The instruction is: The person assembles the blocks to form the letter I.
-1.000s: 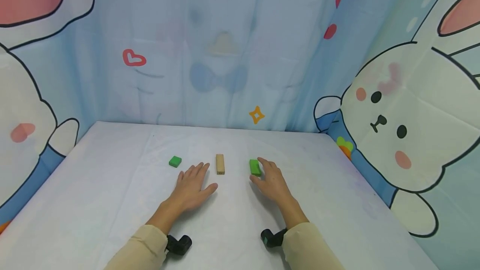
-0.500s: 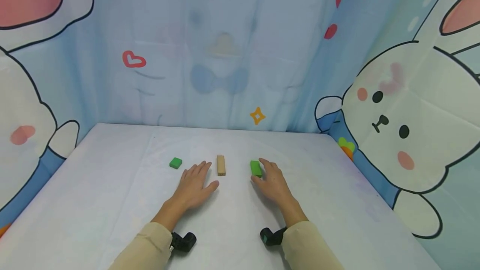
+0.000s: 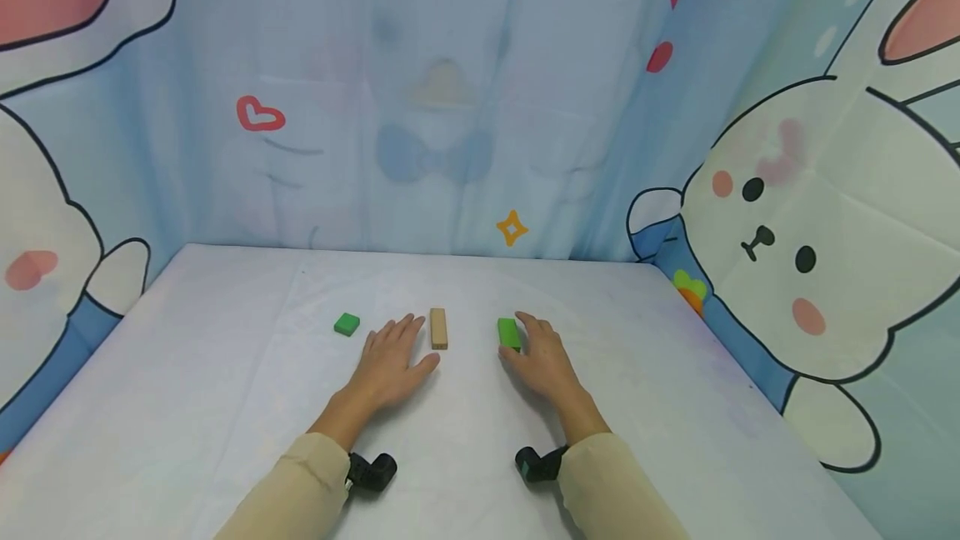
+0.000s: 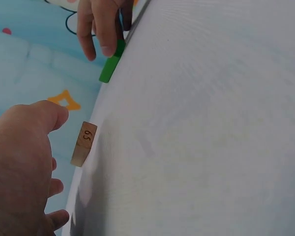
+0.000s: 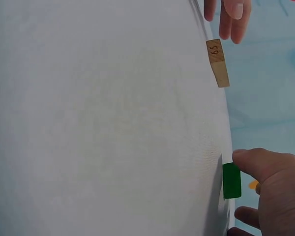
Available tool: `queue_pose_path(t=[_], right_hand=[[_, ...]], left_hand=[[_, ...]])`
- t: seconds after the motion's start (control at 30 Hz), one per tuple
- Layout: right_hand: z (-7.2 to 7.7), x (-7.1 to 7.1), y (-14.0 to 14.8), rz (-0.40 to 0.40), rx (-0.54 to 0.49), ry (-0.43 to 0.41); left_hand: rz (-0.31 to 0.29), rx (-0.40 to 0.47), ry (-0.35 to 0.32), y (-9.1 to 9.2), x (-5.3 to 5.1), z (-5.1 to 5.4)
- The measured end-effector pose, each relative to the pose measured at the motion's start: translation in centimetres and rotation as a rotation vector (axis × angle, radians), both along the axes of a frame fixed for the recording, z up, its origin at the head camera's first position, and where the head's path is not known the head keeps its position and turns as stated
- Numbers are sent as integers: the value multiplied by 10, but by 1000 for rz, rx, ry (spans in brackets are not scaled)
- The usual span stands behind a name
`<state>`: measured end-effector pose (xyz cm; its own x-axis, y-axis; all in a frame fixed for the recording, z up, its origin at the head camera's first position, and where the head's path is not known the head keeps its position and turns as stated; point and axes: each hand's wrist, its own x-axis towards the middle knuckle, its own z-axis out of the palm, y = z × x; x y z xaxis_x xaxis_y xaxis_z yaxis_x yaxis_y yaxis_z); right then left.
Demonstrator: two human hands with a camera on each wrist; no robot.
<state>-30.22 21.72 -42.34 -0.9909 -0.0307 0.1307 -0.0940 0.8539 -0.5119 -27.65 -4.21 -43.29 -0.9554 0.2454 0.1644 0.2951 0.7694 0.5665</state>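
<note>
On the white table, a wooden block lies lengthwise between the two hands; "65" is written on its end. Just left of it is my left hand, fingers spread and thumb out, holding nothing. A bright green block lies to the right, with my right hand beside it. The right thumb is at the block's near end and the fingers at its right side, loosely bent; whether they touch it I cannot tell. Farther left lies a small green block.
The white table ends at a blue curtain printed with rabbits, behind and at the sides. A black device is on the left wrist, another on the right.
My left hand has moved slightly forward and right, closer to the wooden block. The right hand and the blocks keep their places; the head view has shifted a little.
</note>
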Motion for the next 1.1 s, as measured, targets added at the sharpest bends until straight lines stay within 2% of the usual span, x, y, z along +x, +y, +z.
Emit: queue_pose_path(t=[0.37, 0.83, 1.1], right_hand=[[-2, -6, -2, 28, 18, 12], [-6, -10, -2, 65, 37, -2], [-7, -10, -2, 42, 52, -16]], left_hand=[[26, -13, 7, 10, -8, -3], [48, -59, 2, 18, -25, -7], [36, -70, 4, 21, -28, -6]])
